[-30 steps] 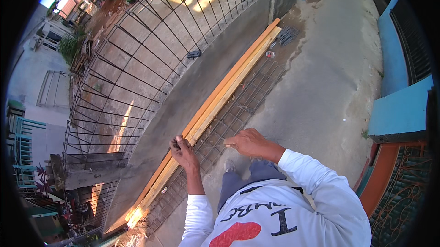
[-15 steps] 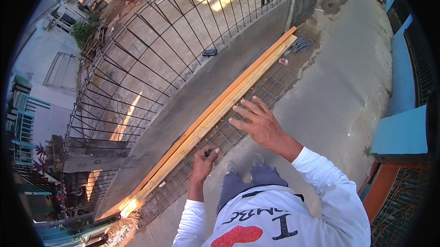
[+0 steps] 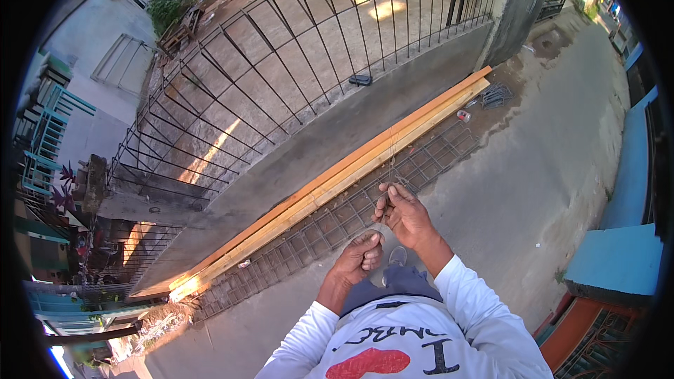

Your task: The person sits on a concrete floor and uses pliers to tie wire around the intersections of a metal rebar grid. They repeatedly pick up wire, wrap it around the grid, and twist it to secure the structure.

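Observation:
My right hand (image 3: pixel 407 219) is closed in a pinch on thin wire (image 3: pixel 392 153), whose fine strands stick up from the fingertips in front of the planks. Close by on its left, my left hand (image 3: pixel 359 258) is curled with thumb against fingers, and a thin curved end of wire shows at its top. Both hands are held in front of my body, above a long rebar cage (image 3: pixel 330 223) lying on the ground. Beyond the cage, long wooden planks (image 3: pixel 365 162) lie side by side along the foot of a low grey wall (image 3: pixel 295 156).
A curved grid of upright rebar (image 3: pixel 260 63) rises from the wall, with a dark phone-like object (image 3: pixel 360 80) on the ledge. Bent metal pieces (image 3: pixel 496 95) and a small clear container (image 3: pixel 463 115) lie near the planks' far end. A paved lane (image 3: pixel 540 161) runs along the right.
My hands have come together from apart. The right hand has gone from spread fingers to a pinch on wire; the left has moved right. The view has shifted left.

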`<state>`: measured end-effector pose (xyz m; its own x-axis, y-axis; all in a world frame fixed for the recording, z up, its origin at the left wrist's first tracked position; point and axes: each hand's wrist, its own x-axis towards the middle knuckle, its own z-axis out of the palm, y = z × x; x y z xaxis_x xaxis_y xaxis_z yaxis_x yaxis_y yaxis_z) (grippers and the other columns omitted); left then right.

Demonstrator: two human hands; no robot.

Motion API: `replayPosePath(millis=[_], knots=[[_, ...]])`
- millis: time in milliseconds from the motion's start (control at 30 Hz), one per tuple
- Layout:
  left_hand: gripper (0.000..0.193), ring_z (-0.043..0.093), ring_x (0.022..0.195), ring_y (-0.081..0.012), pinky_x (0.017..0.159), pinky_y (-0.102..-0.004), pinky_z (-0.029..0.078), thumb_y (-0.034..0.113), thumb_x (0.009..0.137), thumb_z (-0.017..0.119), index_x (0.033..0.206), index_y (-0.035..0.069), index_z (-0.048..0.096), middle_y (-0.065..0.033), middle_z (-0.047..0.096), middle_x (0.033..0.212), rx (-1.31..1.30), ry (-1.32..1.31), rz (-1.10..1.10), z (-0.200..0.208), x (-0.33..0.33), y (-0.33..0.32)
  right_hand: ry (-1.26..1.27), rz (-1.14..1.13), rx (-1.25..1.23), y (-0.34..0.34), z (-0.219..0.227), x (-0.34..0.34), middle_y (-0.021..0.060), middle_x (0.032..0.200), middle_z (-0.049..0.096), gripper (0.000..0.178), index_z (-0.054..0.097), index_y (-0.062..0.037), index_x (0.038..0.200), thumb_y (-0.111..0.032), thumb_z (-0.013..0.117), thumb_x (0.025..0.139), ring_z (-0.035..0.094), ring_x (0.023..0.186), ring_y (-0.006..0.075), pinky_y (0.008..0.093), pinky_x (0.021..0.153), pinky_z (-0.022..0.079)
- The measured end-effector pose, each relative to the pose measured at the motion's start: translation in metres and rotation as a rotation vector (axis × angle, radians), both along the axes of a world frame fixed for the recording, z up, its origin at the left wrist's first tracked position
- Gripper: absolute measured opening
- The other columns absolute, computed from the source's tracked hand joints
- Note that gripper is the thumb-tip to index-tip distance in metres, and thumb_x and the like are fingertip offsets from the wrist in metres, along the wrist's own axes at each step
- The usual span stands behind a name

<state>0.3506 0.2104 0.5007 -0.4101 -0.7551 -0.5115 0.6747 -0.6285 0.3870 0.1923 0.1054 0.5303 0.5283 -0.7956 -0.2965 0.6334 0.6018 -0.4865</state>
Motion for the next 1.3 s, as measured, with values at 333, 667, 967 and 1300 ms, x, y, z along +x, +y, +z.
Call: replayPosePath(millis=[333, 667, 967, 1300], knots=[[0.057, 0.061, 0.111, -0.0245, 0.096, -0.0338, 0.048, 0.036, 0.102, 0.06, 0.147, 0.006, 0.044, -0.0177, 0.056, 0.134, -0.048, 0.016, 0.159, -0.013, -0.015, 0.008, 0.198, 0.061, -0.037, -0.004, 0.021, -0.003, -0.0053, 0.067, 0.047, 0.02, 0.066, -0.0082, 0.107, -0.026, 0.066, 0.099, 0.04, 0.055, 0.0041, 0.0194, 0.047, 0.032], [0.039, 0.063, 0.116, -0.0218, 0.1, -0.0359, 0.05, 0.026, 0.101, 0.063, 0.129, -0.001, 0.064, -0.0143, 0.069, 0.124, -0.441, -0.824, 0.51, 0.053, 0.012, -0.051, 0.471, 0.163, -0.164, 0.013, -0.014, 0.021, -0.0056, 0.068, 0.046, 0.021, 0.064, -0.0074, 0.11, -0.027, 0.064, 0.101, 0.039, 0.056, 0.0035, 0.0205, 0.048, 0.032], [0.019, 0.064, 0.079, -0.0115, 0.071, -0.0277, 0.053, 0.02, 0.101, 0.064, 0.108, 0.003, 0.067, -0.0046, 0.07, 0.095, -0.291, -0.609, 0.637, 0.031, 0.04, -0.057, 0.294, 0.26, -0.009, 0.029, -0.016, 0.066, -0.0022, 0.077, 0.055, 0.028, 0.063, -0.0075, 0.126, -0.023, 0.061, 0.102, 0.046, 0.063, 0.0066, 0.0218, 0.053, 0.04], [0.018, 0.058, 0.071, -0.0102, 0.063, -0.023, 0.047, 0.023, 0.101, 0.064, 0.105, 0.006, 0.065, -0.0002, 0.062, 0.079, -0.175, -0.763, 0.696, 0.004, 0.141, -0.038, 0.912, 0.609, -0.354, 0.018, -0.11, 0.083, 0.0037, 0.096, 0.07, 0.033, 0.068, -0.0028, 0.121, -0.028, 0.059, 0.102, 0.06, 0.084, 0.0115, 0.0282, 0.076, 0.049]])
